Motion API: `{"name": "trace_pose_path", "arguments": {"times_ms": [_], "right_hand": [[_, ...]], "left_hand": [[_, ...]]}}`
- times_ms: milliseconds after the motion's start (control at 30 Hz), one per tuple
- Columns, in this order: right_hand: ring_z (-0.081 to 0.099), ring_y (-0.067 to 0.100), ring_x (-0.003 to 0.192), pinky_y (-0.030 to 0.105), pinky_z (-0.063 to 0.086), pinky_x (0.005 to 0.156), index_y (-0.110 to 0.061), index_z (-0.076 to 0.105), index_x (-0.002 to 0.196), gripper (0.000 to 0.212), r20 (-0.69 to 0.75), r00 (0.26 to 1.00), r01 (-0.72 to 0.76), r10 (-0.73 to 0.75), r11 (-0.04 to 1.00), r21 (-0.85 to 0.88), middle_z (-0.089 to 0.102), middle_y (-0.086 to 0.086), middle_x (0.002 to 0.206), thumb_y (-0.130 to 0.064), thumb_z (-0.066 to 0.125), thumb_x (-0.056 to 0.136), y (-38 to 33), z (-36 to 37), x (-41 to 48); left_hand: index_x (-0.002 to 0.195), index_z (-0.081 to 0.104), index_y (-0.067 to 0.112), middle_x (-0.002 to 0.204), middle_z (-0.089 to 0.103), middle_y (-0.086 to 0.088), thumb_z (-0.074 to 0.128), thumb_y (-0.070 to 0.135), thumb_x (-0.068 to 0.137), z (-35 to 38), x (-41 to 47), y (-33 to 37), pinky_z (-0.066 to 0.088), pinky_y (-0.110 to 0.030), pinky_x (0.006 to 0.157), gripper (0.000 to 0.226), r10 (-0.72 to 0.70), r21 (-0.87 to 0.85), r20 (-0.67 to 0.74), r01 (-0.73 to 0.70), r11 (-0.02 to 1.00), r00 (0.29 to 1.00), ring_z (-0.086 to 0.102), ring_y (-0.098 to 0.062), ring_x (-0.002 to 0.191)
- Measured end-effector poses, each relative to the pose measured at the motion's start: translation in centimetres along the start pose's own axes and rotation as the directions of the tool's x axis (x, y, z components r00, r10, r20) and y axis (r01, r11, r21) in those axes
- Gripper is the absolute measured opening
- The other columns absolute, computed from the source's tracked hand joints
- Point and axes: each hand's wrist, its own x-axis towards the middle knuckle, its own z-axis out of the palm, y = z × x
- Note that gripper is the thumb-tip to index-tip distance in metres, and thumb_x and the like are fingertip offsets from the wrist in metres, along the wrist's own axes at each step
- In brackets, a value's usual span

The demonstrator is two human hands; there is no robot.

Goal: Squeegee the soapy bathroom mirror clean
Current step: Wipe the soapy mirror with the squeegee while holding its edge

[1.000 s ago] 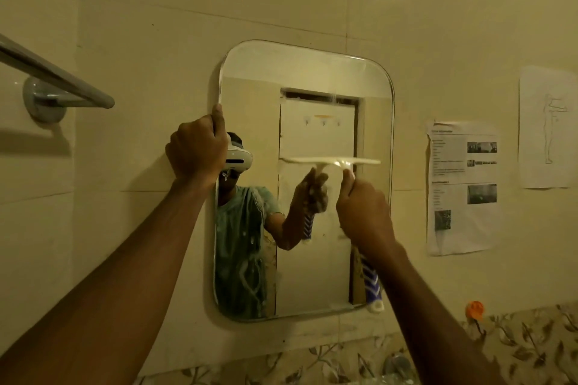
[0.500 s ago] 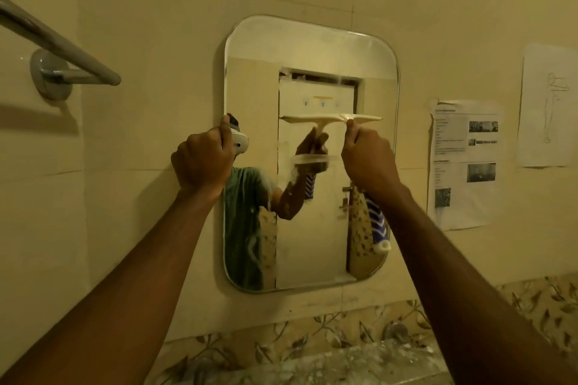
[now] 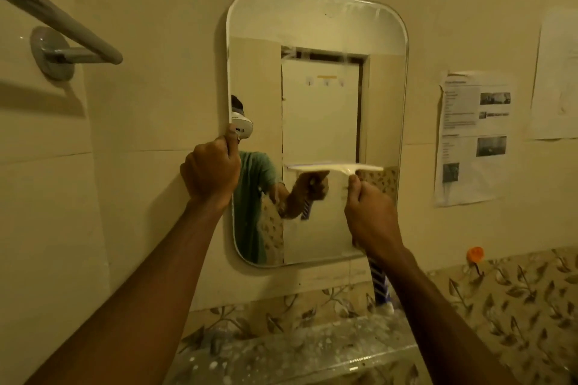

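A rounded rectangular mirror hangs on the tiled wall ahead. My right hand is shut on a white squeegee. Its blade lies level against the glass, a little below mid-height on the right half. A blue-and-white striped handle end sticks out below my wrist. My left hand is closed around the mirror's left edge at mid-height. Faint streaks show near the mirror's top. The glass reflects a person in a green shirt and a pale door.
A metal towel bar juts from the wall at upper left. Printed sheets are taped to the wall right of the mirror. An orange hook sits on the floral tile band. A speckled shelf runs below the mirror.
The squeegee rose up the glass half a second ago, then came down to just below mid-height. My left hand has stayed on the mirror's left edge.
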Motion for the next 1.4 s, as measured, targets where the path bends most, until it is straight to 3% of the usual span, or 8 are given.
{"name": "trace_pose_path", "arguments": {"times_ms": [233,367,533,667,833,1067,1233,1400], "right_hand": [[0.051,0.01,0.051,0.024,0.036,0.046,-0.016,0.055,0.077,0.046,-0.068,0.996,0.055,-0.052,0.998,0.04,0.054,-0.002,0.061,-0.037,0.025,0.106,-2.9,-2.2,6.3],[0.052,0.009,0.049,0.022,0.032,0.044,-0.014,0.057,0.081,0.048,-0.028,0.999,0.036,-0.036,0.999,-0.01,0.055,-0.002,0.059,-0.039,0.024,0.105,-0.3,-0.5,3.6],[0.051,0.01,0.054,0.024,0.031,0.045,-0.018,0.052,0.076,0.045,0.008,0.998,-0.063,0.064,0.997,-0.032,0.052,-0.004,0.061,-0.039,0.024,0.105,2.9,1.1,-2.1],[0.053,0.009,0.057,0.029,0.046,0.05,-0.021,0.051,0.074,0.046,0.053,0.989,-0.137,0.139,0.99,-0.045,0.055,-0.004,0.064,-0.04,0.024,0.105,3.4,1.0,-4.4],[0.049,0.014,0.052,0.033,0.045,0.05,-0.011,0.058,0.076,0.051,0.003,1.0,-0.008,0.007,0.998,0.07,0.057,0.007,0.064,-0.037,0.026,0.106,0.6,-0.4,-0.1],[0.045,0.003,0.048,0.018,0.028,0.043,-0.021,0.051,0.074,0.043,-0.018,0.999,0.051,-0.051,0.999,-0.016,0.049,-0.007,0.058,-0.036,0.025,0.106,0.9,1.5,-0.9],[0.05,0.006,0.053,0.023,0.031,0.044,-0.021,0.051,0.077,0.042,0.023,0.995,-0.102,0.102,0.995,0.008,0.052,-0.006,0.061,-0.04,0.026,0.104,4.9,3.6,-6.4],[0.055,0.017,0.054,0.027,0.038,0.044,-0.023,0.048,0.071,0.041,0.081,0.986,-0.148,0.148,0.989,-0.004,0.055,-0.002,0.061,-0.038,0.028,0.104,6.0,3.1,-8.4]], "left_hand": [[0.071,0.063,0.005,0.057,0.049,-0.004,0.028,0.046,0.103,-0.1,-0.2,0.2,0.032,-0.024,0.05,0.062,-0.027,-0.013,0.056,0.028,1.0,0.998,0.05,-0.022,0.05],[0.083,0.067,0.003,0.065,0.056,-0.008,0.029,0.045,0.103,0.0,-0.3,0.1,0.029,-0.024,0.053,0.06,-0.055,-0.029,0.07,0.058,0.998,0.996,0.048,-0.019,0.058],[0.093,0.068,0.001,0.081,0.068,-0.019,0.03,0.042,0.103,-0.5,-0.2,0.0,0.036,-0.03,0.058,0.056,-0.021,-0.067,0.096,0.027,0.997,0.995,0.063,-0.033,0.072],[0.09,0.066,0.002,0.079,0.067,-0.017,0.033,0.039,0.104,-0.3,-0.3,-0.4,0.039,-0.03,0.056,0.052,0.02,-0.144,0.127,-0.002,0.99,0.992,0.058,-0.025,0.066],[0.09,0.065,0.002,0.081,0.068,-0.018,0.033,0.039,0.104,-0.1,-0.5,-0.6,0.039,-0.03,0.056,0.051,0.015,-0.156,0.108,0.002,0.988,0.994,0.062,-0.03,0.07],[0.099,0.066,0.002,0.091,0.069,-0.021,0.028,0.04,0.104,-0.1,-0.2,-0.9,0.038,-0.031,0.061,0.054,0.034,-0.098,0.115,-0.023,0.995,0.993,0.064,-0.037,0.082],[0.097,0.067,0.004,0.09,0.07,-0.02,0.029,0.04,0.104,-0.2,-0.2,-0.9,0.044,-0.034,0.061,0.053,0.041,-0.13,0.113,-0.027,0.991,0.993,0.065,-0.036,0.08],[0.101,0.067,0.005,0.091,0.07,-0.018,0.031,0.04,0.104,-0.5,-0.3,-0.8,0.043,-0.03,0.06,0.05,0.036,-0.153,0.133,-0.015,0.988,0.99,0.065,-0.033,0.081]]}}
